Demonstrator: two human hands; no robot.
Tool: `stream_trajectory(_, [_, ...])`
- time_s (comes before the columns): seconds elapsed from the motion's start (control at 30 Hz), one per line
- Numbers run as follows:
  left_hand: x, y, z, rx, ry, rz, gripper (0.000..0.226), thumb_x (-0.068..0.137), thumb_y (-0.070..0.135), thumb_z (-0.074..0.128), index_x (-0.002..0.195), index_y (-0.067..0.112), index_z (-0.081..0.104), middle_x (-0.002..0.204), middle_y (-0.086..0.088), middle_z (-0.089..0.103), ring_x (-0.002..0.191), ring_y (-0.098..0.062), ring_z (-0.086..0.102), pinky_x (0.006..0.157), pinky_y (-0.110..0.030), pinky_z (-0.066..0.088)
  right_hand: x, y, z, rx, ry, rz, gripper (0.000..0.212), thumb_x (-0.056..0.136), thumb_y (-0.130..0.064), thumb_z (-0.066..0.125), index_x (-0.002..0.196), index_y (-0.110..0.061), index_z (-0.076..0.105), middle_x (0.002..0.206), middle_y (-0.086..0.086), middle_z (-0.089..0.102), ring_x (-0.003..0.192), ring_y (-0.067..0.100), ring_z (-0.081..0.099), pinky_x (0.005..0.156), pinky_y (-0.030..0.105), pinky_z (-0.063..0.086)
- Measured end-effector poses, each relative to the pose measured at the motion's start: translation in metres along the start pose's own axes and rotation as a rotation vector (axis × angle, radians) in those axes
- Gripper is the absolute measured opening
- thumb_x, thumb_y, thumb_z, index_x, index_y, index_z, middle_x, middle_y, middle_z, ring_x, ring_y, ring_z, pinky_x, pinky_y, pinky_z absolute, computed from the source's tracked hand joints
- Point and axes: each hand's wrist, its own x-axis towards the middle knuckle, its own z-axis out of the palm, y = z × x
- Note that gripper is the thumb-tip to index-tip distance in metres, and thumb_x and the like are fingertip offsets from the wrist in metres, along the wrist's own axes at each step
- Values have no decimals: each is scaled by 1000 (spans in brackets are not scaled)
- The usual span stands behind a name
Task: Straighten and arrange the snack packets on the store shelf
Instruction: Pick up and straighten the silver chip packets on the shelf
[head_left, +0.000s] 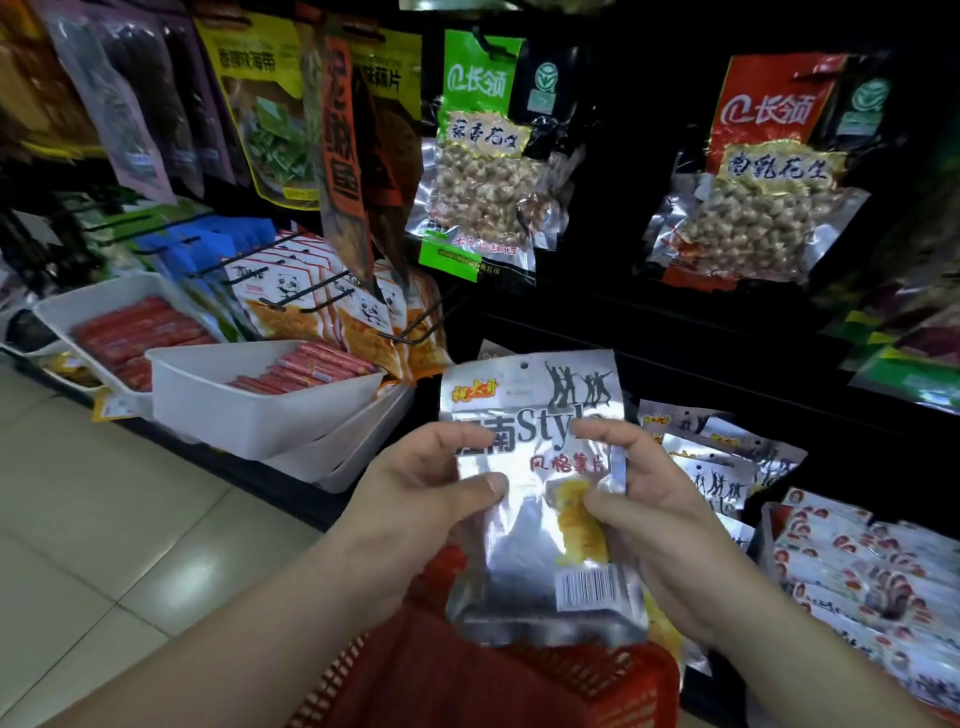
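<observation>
Both hands hold a silver packet (540, 499) upright before the shelf (701, 332): left hand (415, 499) and right hand (644, 499) pinch its side edges. It looks light, crinkly, slippery; the edges seem the safest hold.

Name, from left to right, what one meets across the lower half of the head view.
White tray of red sausages → left hand → silver packet, held by both hands → right hand → red-and-white packets.
</observation>
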Motion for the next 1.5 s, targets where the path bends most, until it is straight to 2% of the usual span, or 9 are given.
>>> stream_trajectory(0.17, [-4,2,-1,154,52,94,32,86,6,80,107,30,74,86,-16,77,73,-41,71,70,-51,62,0,5,7,-152,78,-58,43,86,-20,79,121,-43,68,97,44,58,73,44,62,76,63,58])
stream_trajectory(0.23, [-5,1,0,201,14,113,39,88,6,78,113,35,73,97,-8,78,83,-32,75,82,-51,62,3,10,6,-162,149,-74,42,91,-13,77,120,-42,68,90,47,55,65,43,56,69,55,57])
stream_trajectory(0.4, [-8,5,-6,332,-257,31,66,85,11,83,134,50,60,133,14,64,98,-8,73,89,-30,61,10,8,-1,-26,261,-67,48,94,-6,70,131,-35,63,75,11,67,57,21,56,54,27,50])
stream_trajectory(0.57, [-2,3,-11,357,-30,152,50,83,28,85,123,51,65,108,7,74,93,-28,71,80,-41,63,5,2,-10,-204,36,32,83,75,-11,89,139,-53,56,132,-11,64,107,16,74,88,38,60])
stream_trajectory(0.8, [-2,7,-18,399,-186,117,70,80,18,87,130,57,57,124,6,69,112,-14,68,93,-46,60,6,13,-8,-349,146,5,64,83,-6,85,121,-55,68,125,-13,68,105,11,72,89,45,61])
stream_trajectory(0.9, [-2,-2,-16,563,-78,216,60,83,14,84,124,52,63,117,11,70,106,-5,65,89,-28,58,7,16,-7,-614,199,-162,53,85,-25,84,114,-64,63,142,-27,47,128,-2,52,98,33,52])
stream_trajectory(1.1, [-13,-34,13,907,-270,691,29,86,1,67,104,24,66,115,21,62,104,2,58,91,-17,45,3,16,13,-281,-60,-169,45,93,-37,69,132,-59,61,157,-25,41,144,-4,41,118,39,42])
stream_trajectory(1.3, [-13,-42,17,780,-391,571,30,95,20,67,123,31,70,139,25,57,126,3,54,106,-21,42,11,27,0,-229,226,-163,51,96,1,68,114,-47,74,109,-16,71,95,11,72,77,34,61])
stream_trajectory(1.5, [-2,-50,12,730,-245,502,24,89,12,72,106,28,74,123,23,61,117,2,59,93,-16,48,14,34,-5,-218,279,-176,52,94,16,56,99,-34,66,94,9,67,66,18,57,59,32,43])
